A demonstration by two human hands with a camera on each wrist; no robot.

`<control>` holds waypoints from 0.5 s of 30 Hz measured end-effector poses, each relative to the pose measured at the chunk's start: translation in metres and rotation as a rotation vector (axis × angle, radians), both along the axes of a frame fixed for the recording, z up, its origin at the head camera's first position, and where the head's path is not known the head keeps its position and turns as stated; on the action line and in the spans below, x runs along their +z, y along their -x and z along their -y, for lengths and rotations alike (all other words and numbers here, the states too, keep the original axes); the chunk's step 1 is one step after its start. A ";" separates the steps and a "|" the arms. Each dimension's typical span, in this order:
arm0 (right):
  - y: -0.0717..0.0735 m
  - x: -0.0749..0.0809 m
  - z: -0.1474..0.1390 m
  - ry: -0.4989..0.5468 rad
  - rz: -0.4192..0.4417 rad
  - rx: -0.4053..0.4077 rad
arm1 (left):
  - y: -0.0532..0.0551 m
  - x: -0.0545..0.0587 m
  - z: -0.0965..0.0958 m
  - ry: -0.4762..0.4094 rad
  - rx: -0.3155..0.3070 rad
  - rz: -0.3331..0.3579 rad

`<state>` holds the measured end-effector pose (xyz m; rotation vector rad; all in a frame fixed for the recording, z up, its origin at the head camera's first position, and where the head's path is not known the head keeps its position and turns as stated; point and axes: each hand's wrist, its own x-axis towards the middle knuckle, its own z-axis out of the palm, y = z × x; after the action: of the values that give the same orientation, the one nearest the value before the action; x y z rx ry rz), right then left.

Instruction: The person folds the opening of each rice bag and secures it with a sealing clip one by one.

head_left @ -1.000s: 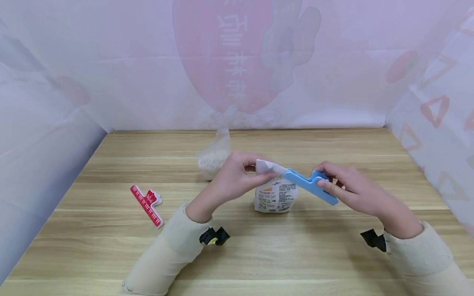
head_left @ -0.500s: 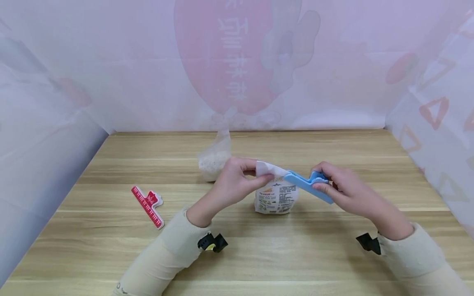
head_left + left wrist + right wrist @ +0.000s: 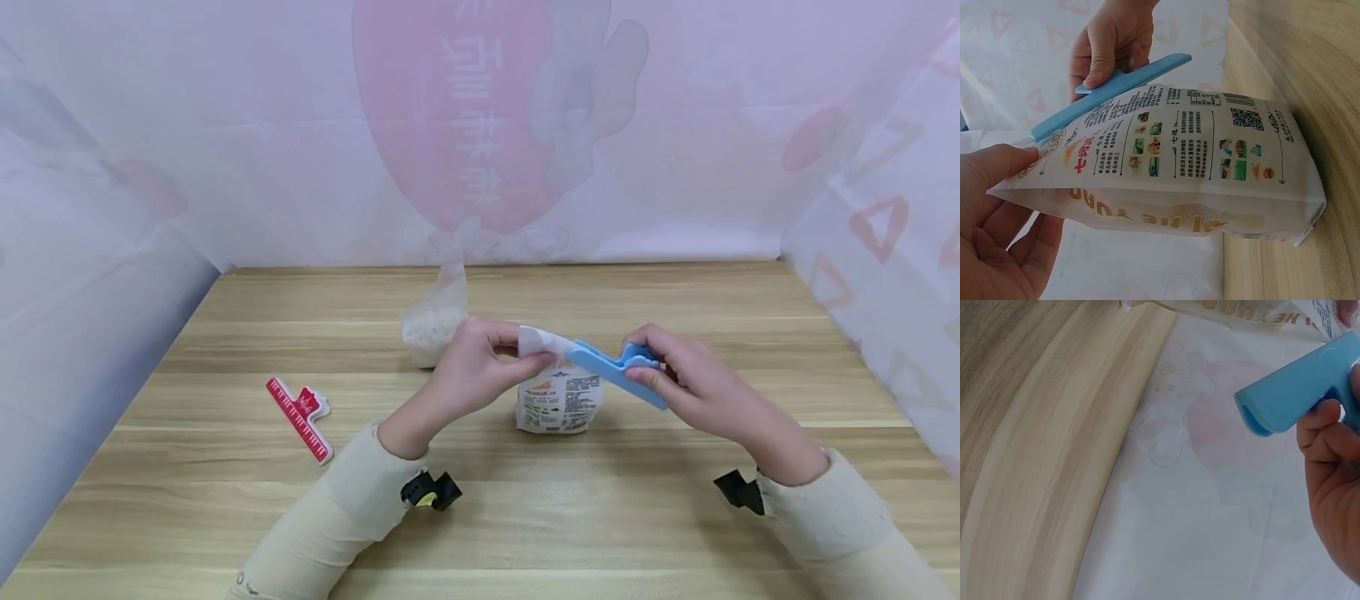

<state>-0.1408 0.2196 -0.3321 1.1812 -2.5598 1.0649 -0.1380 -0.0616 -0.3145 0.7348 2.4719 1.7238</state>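
Observation:
A white printed food bag [image 3: 558, 404] stands upright on the wooden table. My left hand [image 3: 480, 367] pinches the left part of its flattened top edge between thumb and fingers. In my right hand [image 3: 697, 383] is a blue bag clip [image 3: 611, 367], gripped by its handles. The clip slants across the right end of the bag's top; in the left wrist view the long blue bar [image 3: 1110, 97] lies along the printed face. Its far bar is mostly hidden there. The right wrist view shows the clip's free end [image 3: 1279, 394] jutting beyond the bag.
A red and white clip [image 3: 300, 419] lies on the table [image 3: 525, 517] to the left. Behind my left hand stands a translucent bag of white grains [image 3: 433, 329], its top twisted upward. Printed white sheets [image 3: 300, 167] wall the back and sides.
My right hand has moved left with the blue clip, which now reaches farther over the bag's top. The left hand shifted slightly early on and still pinches the bag.

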 end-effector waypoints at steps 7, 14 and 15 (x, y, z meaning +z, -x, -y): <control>0.000 0.003 0.003 0.009 -0.023 0.002 | 0.001 0.000 0.000 0.006 -0.004 -0.013; -0.001 0.003 0.006 0.024 -0.025 -0.003 | 0.000 0.002 0.000 0.024 0.007 -0.003; -0.001 0.004 0.006 0.027 -0.025 -0.003 | 0.000 0.002 0.000 0.028 0.007 -0.005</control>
<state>-0.1401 0.2133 -0.3286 1.1759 -2.5199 1.0734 -0.1384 -0.0614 -0.3123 0.7306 2.4998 1.6874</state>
